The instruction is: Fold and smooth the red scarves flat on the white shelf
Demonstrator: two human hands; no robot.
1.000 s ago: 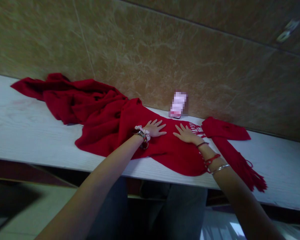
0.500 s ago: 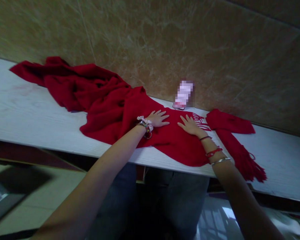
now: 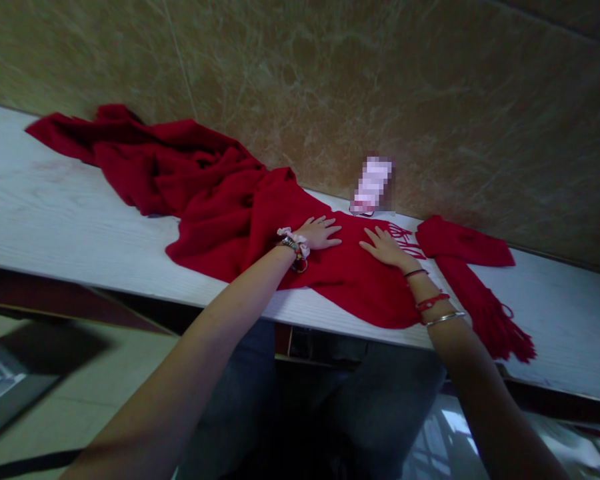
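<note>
A large red fringed shawl (image 3: 260, 220) lies along a narrow white tabletop, bunched in folds at the left and flatter under my hands. My left hand (image 3: 319, 233) rests flat on it, palm down with fingers spread. To its right, my right hand (image 3: 384, 247) also lies open on the cloth, fingers pointing left and away from me, near the white-and-red fringe (image 3: 405, 240). Beyond that fringe, a red folded strip (image 3: 463, 243) with a tasselled end (image 3: 505, 333) hangs over toward the front edge; whether it joins the main cloth cannot be seen.
A phone (image 3: 373, 185) with a blurred-out screen leans against the brown marbled wall (image 3: 290, 80) behind the cloth. The white tabletop (image 3: 45, 207) runs left and right, its front edge close to my legs. A grey object (image 3: 15, 393) stands on the floor at lower left.
The view has shifted slightly, so everything sits a little further right. Both hands stay flat on the red cloth, almost unmoved. My legs have spread a little.
</note>
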